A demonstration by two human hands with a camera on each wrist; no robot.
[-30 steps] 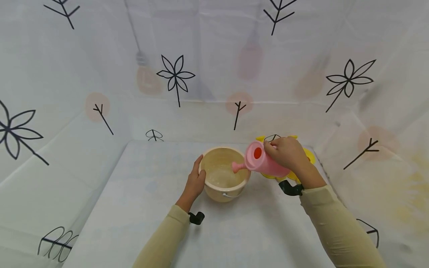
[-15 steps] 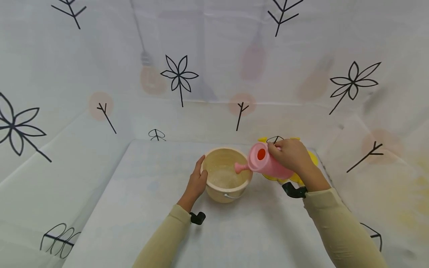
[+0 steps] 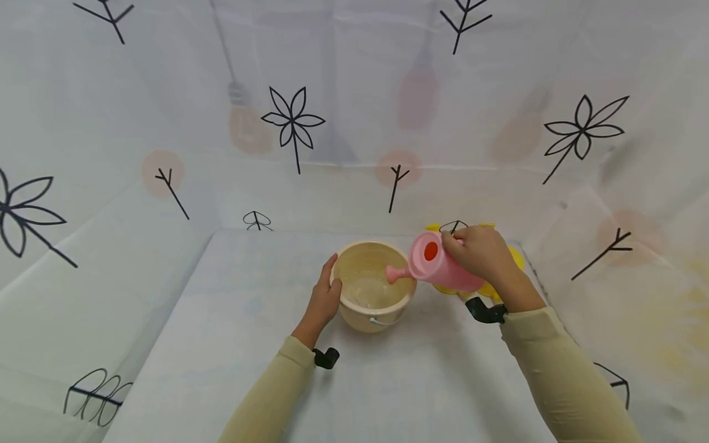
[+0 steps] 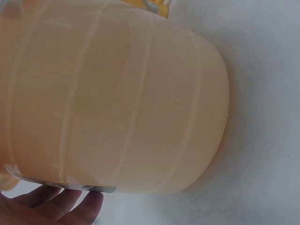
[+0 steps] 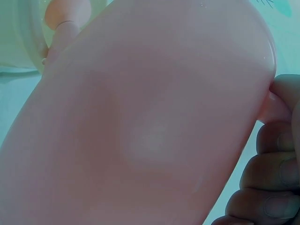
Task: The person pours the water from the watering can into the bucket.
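A cream bucket [image 3: 368, 323] stands on the white table, with what looks like rippled water in its bottom. My left hand [image 3: 321, 304] holds the bucket at its left side, thumb near the rim; several fingertips rest against the label on its wall in the left wrist view. My right hand [image 3: 482, 255] grips the handle of a pink watering can [image 3: 445, 271], fingers curled round it. The can is tilted towards the bucket, its spout [image 3: 397, 274] reaching over the right rim. I cannot make out a stream from the spout.
Behind the watering can lies a yellow object [image 3: 517, 257], mostly hidden by the can and the right hand. The white table [image 3: 244, 326] meets a printed cloth backdrop [image 3: 343, 197] at the back and sides. The bucket's wire handle [image 3: 382, 322] hangs at its front.
The whole view shifts slightly with the head. Both hands, the bucket and the tilted watering can keep nearly the same places relative to each other.
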